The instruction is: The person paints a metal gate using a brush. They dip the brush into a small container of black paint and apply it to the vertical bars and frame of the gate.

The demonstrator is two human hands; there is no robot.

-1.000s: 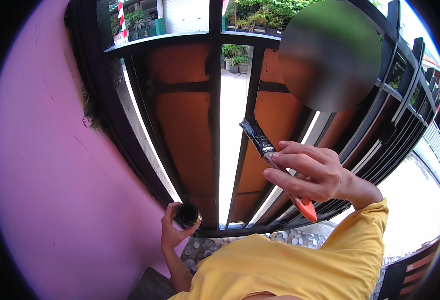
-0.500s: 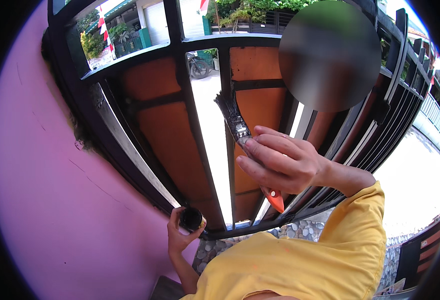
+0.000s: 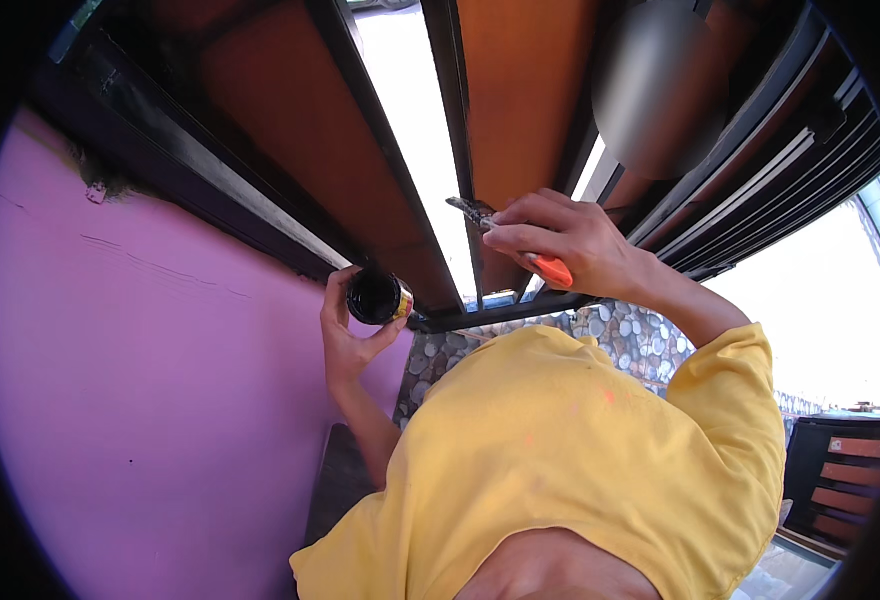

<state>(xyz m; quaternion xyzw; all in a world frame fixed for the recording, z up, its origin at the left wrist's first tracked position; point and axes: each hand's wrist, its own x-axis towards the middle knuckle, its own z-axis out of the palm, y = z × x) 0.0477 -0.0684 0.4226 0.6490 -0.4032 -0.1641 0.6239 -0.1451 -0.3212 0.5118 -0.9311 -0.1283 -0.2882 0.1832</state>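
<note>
A small open can (image 3: 403,300) with a dark inside and a yellow-and-red label is gripped in my left hand (image 3: 343,340), its fingers wrapped round the sides. My right hand (image 3: 578,238) is closed on a paintbrush (image 3: 552,271) with an orange handle end. Its black-smeared head points left, toward the gate, apart from the can and a little higher in the picture. The gate (image 3: 380,150) stands in front of both hands, with a black frame and orange-brown panels. Bright gaps show between its bars.
A pink-purple wall (image 3: 160,400) runs along my left, close to the left hand. Pebbled stone flooring (image 3: 620,335) lies below the gate. At the lower right stands a dark piece with reddish-brown slats (image 3: 845,475). A blurred patch covers part of the upper right.
The view has tipped downward, so the street behind the gate has mostly left it. My right hand has brought the brush closer to the can, and its bristles now point more to the left.
</note>
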